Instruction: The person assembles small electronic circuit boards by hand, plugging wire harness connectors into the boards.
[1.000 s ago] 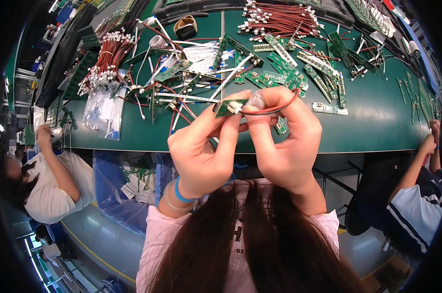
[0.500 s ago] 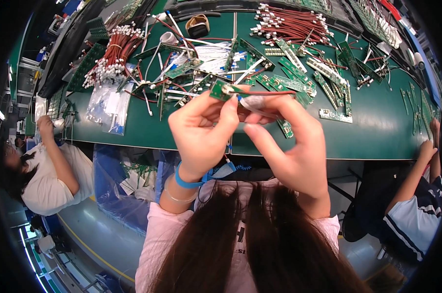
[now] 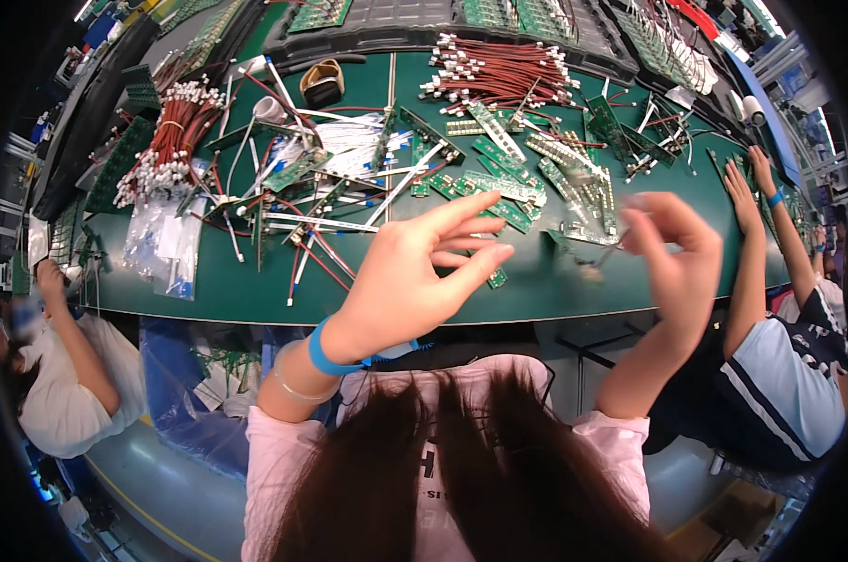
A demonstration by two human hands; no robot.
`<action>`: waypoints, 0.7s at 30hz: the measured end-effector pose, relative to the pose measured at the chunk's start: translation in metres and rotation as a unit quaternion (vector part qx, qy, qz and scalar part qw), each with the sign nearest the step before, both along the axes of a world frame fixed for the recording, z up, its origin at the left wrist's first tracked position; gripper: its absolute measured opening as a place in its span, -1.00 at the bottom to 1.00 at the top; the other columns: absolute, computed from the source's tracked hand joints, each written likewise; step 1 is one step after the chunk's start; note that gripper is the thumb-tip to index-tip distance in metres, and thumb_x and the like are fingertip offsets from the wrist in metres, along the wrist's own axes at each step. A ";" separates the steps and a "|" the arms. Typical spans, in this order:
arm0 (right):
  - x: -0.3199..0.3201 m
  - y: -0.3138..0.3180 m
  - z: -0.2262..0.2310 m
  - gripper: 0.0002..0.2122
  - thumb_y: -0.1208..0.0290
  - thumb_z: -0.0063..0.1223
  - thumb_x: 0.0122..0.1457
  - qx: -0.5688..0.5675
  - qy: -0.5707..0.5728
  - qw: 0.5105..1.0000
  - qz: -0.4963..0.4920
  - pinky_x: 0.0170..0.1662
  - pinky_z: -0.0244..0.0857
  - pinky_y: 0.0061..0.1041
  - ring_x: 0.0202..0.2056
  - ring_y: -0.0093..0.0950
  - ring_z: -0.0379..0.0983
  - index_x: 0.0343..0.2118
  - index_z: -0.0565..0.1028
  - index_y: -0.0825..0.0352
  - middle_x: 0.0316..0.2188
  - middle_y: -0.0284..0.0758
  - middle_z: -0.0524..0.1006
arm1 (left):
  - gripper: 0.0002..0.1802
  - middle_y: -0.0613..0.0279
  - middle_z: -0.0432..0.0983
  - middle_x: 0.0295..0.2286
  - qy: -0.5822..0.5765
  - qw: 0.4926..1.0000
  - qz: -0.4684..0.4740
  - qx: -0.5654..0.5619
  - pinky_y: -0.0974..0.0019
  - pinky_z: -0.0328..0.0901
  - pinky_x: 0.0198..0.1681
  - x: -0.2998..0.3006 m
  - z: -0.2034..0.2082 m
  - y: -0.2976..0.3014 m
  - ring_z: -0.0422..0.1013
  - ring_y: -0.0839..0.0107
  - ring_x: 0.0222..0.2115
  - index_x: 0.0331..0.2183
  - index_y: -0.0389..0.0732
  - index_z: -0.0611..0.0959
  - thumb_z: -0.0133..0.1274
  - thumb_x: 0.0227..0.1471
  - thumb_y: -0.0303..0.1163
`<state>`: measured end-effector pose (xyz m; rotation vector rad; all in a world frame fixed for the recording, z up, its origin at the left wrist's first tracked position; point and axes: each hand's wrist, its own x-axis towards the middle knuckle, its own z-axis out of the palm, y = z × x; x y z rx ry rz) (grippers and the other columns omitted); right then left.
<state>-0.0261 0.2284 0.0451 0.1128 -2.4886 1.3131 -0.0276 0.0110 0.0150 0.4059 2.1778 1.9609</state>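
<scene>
My left hand (image 3: 424,272) is over the front of the table with its fingers apart and nothing in them. To its right is my right hand (image 3: 677,258), smeared by motion, with thumb and forefinger pinched together. From that pinch a small green circuit board (image 3: 585,267) with a thin wire seems to hang, also blurred. Beyond my hands lie loose green circuit boards (image 3: 513,187), some bearing rows of pale parts. White flat ribbon cables (image 3: 358,145) are heaped farther left among boards with wires attached.
A bundle of red wires with white connectors (image 3: 171,140) lies left, above clear plastic bags (image 3: 166,248). More red wires (image 3: 499,75) are piled at the back, near black trays (image 3: 368,30). A tape roll (image 3: 323,84) sits behind. Co-workers' arms (image 3: 744,211) reach in from the right.
My hands have separated. The left has let go of the board and wire; the right has swung right with them. A co-worker's arms at right now reach farther over the table.
</scene>
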 end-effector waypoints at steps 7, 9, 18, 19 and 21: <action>-0.038 0.171 0.013 -0.84 0.38 0.02 -0.04 0.234 -0.087 0.954 -0.164 -0.55 0.16 -0.69 -0.64 -0.67 0.31 -0.49 0.45 0.39 -0.71 -0.37 0.42 | -0.66 0.04 0.49 -0.38 0.042 0.989 -0.040 -0.135 0.44 0.35 -0.31 -0.008 -0.004 -0.016 0.45 0.39 -0.37 -0.21 -0.34 0.45 -0.02 -0.15 -0.55; -0.052 0.197 0.018 -0.82 0.34 0.02 -0.06 0.309 -0.129 0.921 -0.201 -0.53 0.19 -0.62 -0.62 -0.59 0.36 -0.49 0.46 0.37 -0.70 -0.32 0.44 | -0.66 0.03 0.49 -0.39 0.055 0.986 -0.046 -0.151 0.43 0.36 -0.32 -0.012 -0.002 -0.018 0.45 0.39 -0.38 -0.21 -0.34 0.45 -0.01 -0.15 -0.54; -0.108 0.157 -0.016 -0.70 0.26 0.05 -0.10 0.319 0.025 0.920 -0.226 -0.33 0.27 -0.46 -0.42 -0.37 0.44 -0.28 0.43 0.25 -0.47 -0.26 0.50 | -0.72 0.06 0.48 -0.41 0.187 0.938 -0.064 -0.286 0.39 0.36 -0.42 -0.017 0.015 -0.016 0.46 0.27 -0.45 -0.30 -0.30 0.52 0.01 -0.19 -0.49; -0.107 0.135 -0.022 -0.73 0.32 0.05 -0.09 0.289 0.064 0.946 -0.131 -0.35 0.27 -0.50 -0.43 -0.41 0.44 -0.28 0.43 0.25 -0.47 -0.28 0.49 | -0.74 0.06 0.48 -0.42 0.209 0.928 -0.080 -0.299 0.36 0.34 -0.43 -0.019 0.019 -0.013 0.45 0.24 -0.46 -0.32 -0.29 0.53 0.01 -0.19 -0.49; -0.102 0.077 -0.029 -0.80 0.44 0.04 -0.09 0.224 0.079 0.971 0.013 -0.38 0.27 -0.57 -0.46 -0.48 0.42 -0.33 0.46 0.23 -0.44 -0.33 0.48 | -0.75 0.06 0.48 -0.43 0.232 0.916 -0.095 -0.312 0.32 0.33 -0.45 -0.025 0.027 -0.007 0.44 0.20 -0.48 -0.34 -0.27 0.54 0.00 -0.20 -0.48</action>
